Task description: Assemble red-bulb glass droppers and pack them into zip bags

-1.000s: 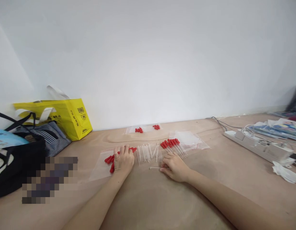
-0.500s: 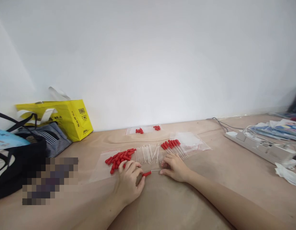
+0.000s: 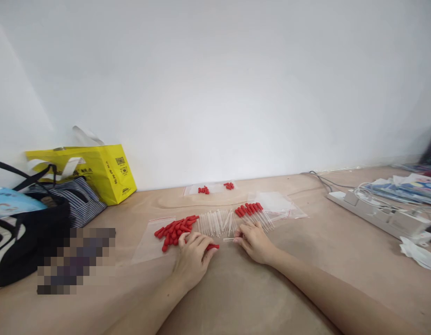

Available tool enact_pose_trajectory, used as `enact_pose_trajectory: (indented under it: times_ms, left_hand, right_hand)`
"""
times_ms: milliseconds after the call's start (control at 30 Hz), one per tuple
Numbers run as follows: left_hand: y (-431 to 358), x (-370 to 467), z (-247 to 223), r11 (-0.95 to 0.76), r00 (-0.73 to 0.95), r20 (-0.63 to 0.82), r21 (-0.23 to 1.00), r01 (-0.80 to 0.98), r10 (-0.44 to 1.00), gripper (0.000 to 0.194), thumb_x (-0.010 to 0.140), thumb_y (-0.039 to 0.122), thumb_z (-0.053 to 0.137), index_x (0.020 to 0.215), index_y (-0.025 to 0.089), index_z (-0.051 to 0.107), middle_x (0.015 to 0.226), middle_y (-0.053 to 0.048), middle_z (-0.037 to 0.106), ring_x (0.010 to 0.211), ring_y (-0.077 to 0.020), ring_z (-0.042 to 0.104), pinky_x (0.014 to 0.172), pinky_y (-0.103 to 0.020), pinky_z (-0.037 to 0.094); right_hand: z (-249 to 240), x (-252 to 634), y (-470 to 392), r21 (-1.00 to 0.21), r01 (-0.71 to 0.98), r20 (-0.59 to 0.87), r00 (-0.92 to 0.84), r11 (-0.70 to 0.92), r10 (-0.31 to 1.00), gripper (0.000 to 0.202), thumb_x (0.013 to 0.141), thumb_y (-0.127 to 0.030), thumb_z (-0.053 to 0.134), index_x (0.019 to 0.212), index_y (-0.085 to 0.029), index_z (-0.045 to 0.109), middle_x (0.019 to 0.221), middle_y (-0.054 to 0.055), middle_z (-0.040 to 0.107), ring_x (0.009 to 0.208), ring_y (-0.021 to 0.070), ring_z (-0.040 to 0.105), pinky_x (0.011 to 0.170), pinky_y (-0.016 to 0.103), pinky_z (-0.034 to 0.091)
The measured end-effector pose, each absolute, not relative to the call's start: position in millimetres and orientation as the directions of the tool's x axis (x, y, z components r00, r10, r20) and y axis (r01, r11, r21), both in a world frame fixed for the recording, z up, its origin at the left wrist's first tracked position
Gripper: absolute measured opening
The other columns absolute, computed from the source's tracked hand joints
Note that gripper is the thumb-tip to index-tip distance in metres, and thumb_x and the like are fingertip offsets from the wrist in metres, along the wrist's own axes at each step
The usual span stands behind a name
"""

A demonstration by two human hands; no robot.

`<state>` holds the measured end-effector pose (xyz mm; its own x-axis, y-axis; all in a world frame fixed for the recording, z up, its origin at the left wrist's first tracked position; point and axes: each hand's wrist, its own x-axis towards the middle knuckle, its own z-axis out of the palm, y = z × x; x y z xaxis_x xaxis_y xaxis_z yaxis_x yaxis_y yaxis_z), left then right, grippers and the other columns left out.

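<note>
Between the thumb and fingers of my left hand (image 3: pixel 194 256) is a red rubber bulb (image 3: pixel 214 247), its open end facing right. My right hand (image 3: pixel 255 243) pinches a thin clear tube (image 3: pixel 228 239) that points left toward the bulb, with a small gap between them. A heap of red bulbs (image 3: pixel 173 229) lies on a plastic bag beyond my left hand. Clear tubes (image 3: pixel 215 222) lie side by side in the middle. Behind my right hand sit several tubes with red bulbs (image 3: pixel 249 210) on their far ends.
Small red pieces lie on a bag (image 3: pixel 215 189) near the wall. Flat plastic bags (image 3: pixel 274 204) are at centre right. A power strip (image 3: pixel 383 216) stands right; a yellow bag (image 3: pixel 114 172) and a black bag (image 3: pixel 30 242) stand left.
The bulb and the tube were touching or joined; now a gap separates them. Both have moved slightly away from me, and my left hand has closed further around the bulb.
</note>
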<state>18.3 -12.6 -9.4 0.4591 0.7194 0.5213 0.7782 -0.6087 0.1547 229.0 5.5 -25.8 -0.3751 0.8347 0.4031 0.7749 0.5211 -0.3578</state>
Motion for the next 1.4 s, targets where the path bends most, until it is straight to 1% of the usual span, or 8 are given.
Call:
enact_pose_trajectory:
  times_ms: [167, 267, 567, 767, 967, 1067, 1267, 1400]
  left_hand:
    - [-10, 17, -12, -0.593, 0.44, 0.503, 0.193, 0.782, 0.744, 0.011, 0.084, 0.025, 0.047, 0.088, 0.026, 0.057, 0.08, 0.004, 0.065, 0.08, -0.0167, 0.055, 0.082, -0.041, 0.02]
    - [-11, 19, -12, -0.604, 0.453, 0.504, 0.185, 0.775, 0.736, 0.014, 0.085, 0.025, 0.045, 0.088, 0.028, 0.058, 0.082, 0.004, 0.067, 0.08, -0.0171, 0.055, 0.083, -0.043, 0.018]
    - [-13, 22, -10, -0.614, 0.447, 0.534, 0.183, 0.767, 0.717, 0.014, 0.084, 0.025, 0.046, 0.083, 0.025, 0.06, 0.076, 0.004, 0.067, 0.077, -0.016, 0.055, 0.085, -0.043, 0.018]
    - [-17, 24, -7, -0.655, 0.472, 0.549, 0.197, 0.729, 0.69, 0.016, 0.084, 0.024, 0.046, 0.075, 0.023, 0.059, 0.066, 0.004, 0.065, 0.072, -0.0149, 0.055, 0.083, -0.04, 0.021]
    - [-22, 27, -5, -0.704, 0.503, 0.573, 0.195, 0.683, 0.646, 0.016, 0.082, 0.02, 0.045, 0.071, 0.022, 0.057, 0.063, 0.004, 0.062, 0.07, -0.0146, 0.054, 0.085, -0.042, 0.018]
    - [-22, 29, -5, -0.714, 0.513, 0.579, 0.185, 0.675, 0.634, 0.016, 0.082, 0.02, 0.045, 0.071, 0.021, 0.056, 0.062, 0.004, 0.061, 0.069, -0.0144, 0.053, 0.086, -0.042, 0.018]
    - [-23, 30, -6, -0.731, 0.527, 0.594, 0.159, 0.663, 0.607, 0.015, 0.082, 0.02, 0.046, 0.07, 0.02, 0.055, 0.062, 0.004, 0.062, 0.068, -0.0145, 0.053, 0.087, -0.044, 0.017]
    - [-22, 31, -7, -0.715, 0.517, 0.586, 0.162, 0.68, 0.624, 0.016, 0.081, 0.023, 0.048, 0.068, 0.021, 0.056, 0.063, 0.005, 0.063, 0.068, -0.0145, 0.054, 0.089, -0.045, 0.016]
  right_hand:
    - [-25, 225, 0, -0.36, 0.73, 0.46, -0.402, 0.58, 0.792, 0.011, 0.084, -0.022, 0.045, 0.086, -0.021, 0.056, 0.079, 0.0, 0.063, 0.079, 0.0148, 0.049, 0.07, 0.03, 0.022]
    - [-24, 220, -4, -0.347, 0.723, 0.467, -0.419, 0.597, 0.779, 0.014, 0.085, -0.022, 0.043, 0.082, -0.021, 0.057, 0.078, 0.001, 0.063, 0.078, 0.0148, 0.048, 0.07, 0.03, 0.021]
    - [-26, 212, -12, -0.337, 0.684, 0.51, -0.445, 0.647, 0.736, 0.013, 0.083, -0.019, 0.045, 0.077, -0.019, 0.056, 0.072, 0.0, 0.061, 0.072, 0.0135, 0.044, 0.071, 0.031, 0.019]
    - [-28, 214, -10, -0.235, 0.68, 0.528, -0.511, 0.695, 0.678, 0.014, 0.082, -0.019, 0.044, 0.077, -0.019, 0.057, 0.069, 0.0, 0.059, 0.073, 0.0141, 0.042, 0.071, 0.032, 0.02]
    - [-29, 217, -7, -0.108, 0.644, 0.579, -0.578, 0.757, 0.575, 0.017, 0.081, -0.017, 0.043, 0.077, -0.019, 0.058, 0.067, 0.001, 0.056, 0.072, 0.0141, 0.039, 0.071, 0.033, 0.02]
    - [-29, 216, -8, -0.076, 0.638, 0.62, -0.572, 0.767, 0.537, 0.018, 0.082, -0.016, 0.04, 0.076, -0.018, 0.058, 0.065, 0.001, 0.055, 0.07, 0.0137, 0.038, 0.07, 0.033, 0.02]
    - [-28, 210, -10, -0.072, 0.611, 0.637, -0.58, 0.788, 0.508, 0.018, 0.081, -0.017, 0.04, 0.075, -0.017, 0.057, 0.065, 0.002, 0.056, 0.069, 0.0146, 0.038, 0.068, 0.032, 0.02]
    - [-26, 210, -9, -0.114, 0.62, 0.624, -0.564, 0.777, 0.541, 0.016, 0.082, -0.018, 0.042, 0.075, -0.017, 0.057, 0.067, 0.002, 0.057, 0.07, 0.0147, 0.039, 0.069, 0.032, 0.021]
